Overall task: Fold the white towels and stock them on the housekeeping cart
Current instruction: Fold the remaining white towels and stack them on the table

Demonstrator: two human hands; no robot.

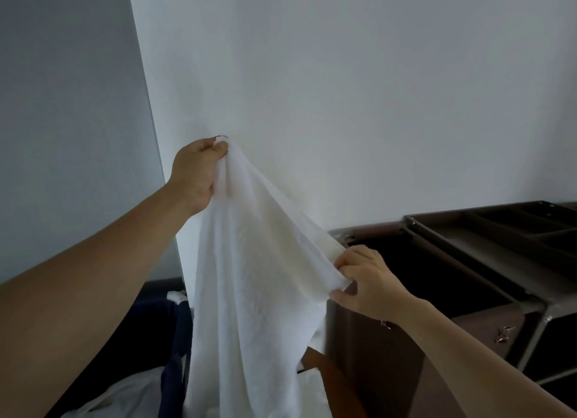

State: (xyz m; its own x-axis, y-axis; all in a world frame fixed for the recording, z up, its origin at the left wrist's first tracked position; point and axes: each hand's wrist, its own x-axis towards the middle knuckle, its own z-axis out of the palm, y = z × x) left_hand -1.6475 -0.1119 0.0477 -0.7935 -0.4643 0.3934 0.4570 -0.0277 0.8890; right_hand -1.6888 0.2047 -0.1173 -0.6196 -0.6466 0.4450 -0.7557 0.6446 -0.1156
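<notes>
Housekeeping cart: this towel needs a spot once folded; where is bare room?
The divided top tray by the wall looks bare, slots narrow. The dark bay between that tray and the right hand seems open, though too dark to confirm. Crowded: lower left, where the hanging towel meets piled linen.

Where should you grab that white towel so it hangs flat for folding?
Probably by its top corners. The left hand pinches one corner of the white towel up high, and the cloth hangs bunched below it. The right hand grips the sloping edge lower down, so coming from the right, it could slide along that edge to the next corner.
</notes>
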